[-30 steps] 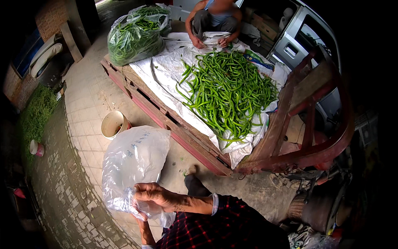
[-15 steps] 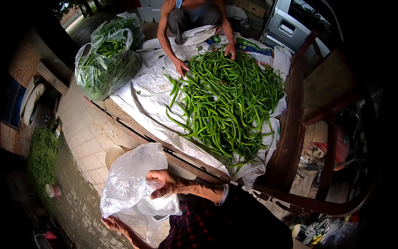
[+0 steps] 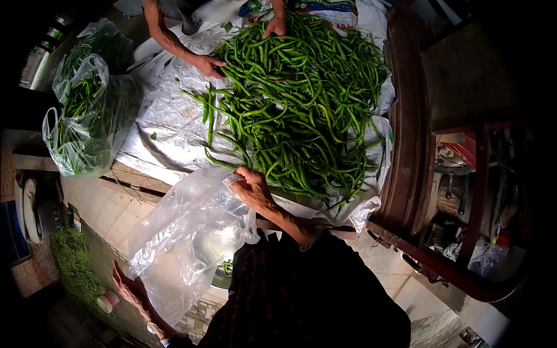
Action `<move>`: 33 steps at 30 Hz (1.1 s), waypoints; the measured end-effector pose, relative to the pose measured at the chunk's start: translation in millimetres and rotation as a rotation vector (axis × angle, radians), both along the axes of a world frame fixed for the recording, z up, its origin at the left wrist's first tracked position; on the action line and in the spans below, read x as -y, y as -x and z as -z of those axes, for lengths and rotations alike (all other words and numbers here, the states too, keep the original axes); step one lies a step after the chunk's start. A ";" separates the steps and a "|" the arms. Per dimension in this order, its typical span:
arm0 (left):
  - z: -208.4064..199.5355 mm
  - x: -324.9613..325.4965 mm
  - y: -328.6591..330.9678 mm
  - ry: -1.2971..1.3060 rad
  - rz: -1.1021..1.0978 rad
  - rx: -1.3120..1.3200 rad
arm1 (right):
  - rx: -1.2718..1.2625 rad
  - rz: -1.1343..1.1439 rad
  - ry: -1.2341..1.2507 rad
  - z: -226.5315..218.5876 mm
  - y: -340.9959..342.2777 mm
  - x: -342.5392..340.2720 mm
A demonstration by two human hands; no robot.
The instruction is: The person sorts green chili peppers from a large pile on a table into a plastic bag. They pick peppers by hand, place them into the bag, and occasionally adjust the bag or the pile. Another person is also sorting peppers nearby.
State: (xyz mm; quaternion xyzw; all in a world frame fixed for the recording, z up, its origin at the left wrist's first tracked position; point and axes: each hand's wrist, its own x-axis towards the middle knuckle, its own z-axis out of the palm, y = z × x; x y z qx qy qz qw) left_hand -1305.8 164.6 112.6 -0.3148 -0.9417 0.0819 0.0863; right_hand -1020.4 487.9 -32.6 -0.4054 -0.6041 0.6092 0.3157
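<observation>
A clear plastic bag (image 3: 174, 235) spreads between my two hands, in front of the platform's edge. Its upper edge is pinched in my right hand (image 3: 253, 188), close to the near side of the green chili pepper pile (image 3: 301, 110). At the bag's lower left, my left hand (image 3: 132, 290) has its fingers stretched out, against or just beside the plastic. Behind the bag, a basin (image 3: 220, 283) with a few green peppers shows in part. The peppers lie heaped on a white woven sheet (image 3: 168, 110).
Across the pile, another person's hands (image 3: 208, 65) touch the peppers. Filled clear bags of peppers (image 3: 90, 122) stand at the left on the platform. A dark red metal frame (image 3: 409, 122) borders the right side. A small pink-and-white bucket (image 3: 108, 301) sits on the paving at lower left.
My right hand has risen toward the pile and now grips the bag's edge, stretching the bag upward. My left hand has shifted left and its fingers extend. The whole view has turned downward.
</observation>
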 end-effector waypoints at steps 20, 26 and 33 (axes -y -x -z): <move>-8.7 -133.2 224.1 -0.531 0.091 0.933 | 0.622 0.055 -0.241 64.1 -19.6 -34.3; -33.2 -204.7 156.2 -0.201 -0.021 1.245 | 1.243 -0.002 -0.360 97.7 -60.1 -102.0; -32.5 -200.9 104.7 -0.254 0.187 1.283 | 1.128 -0.192 -0.474 104.9 -80.2 -131.9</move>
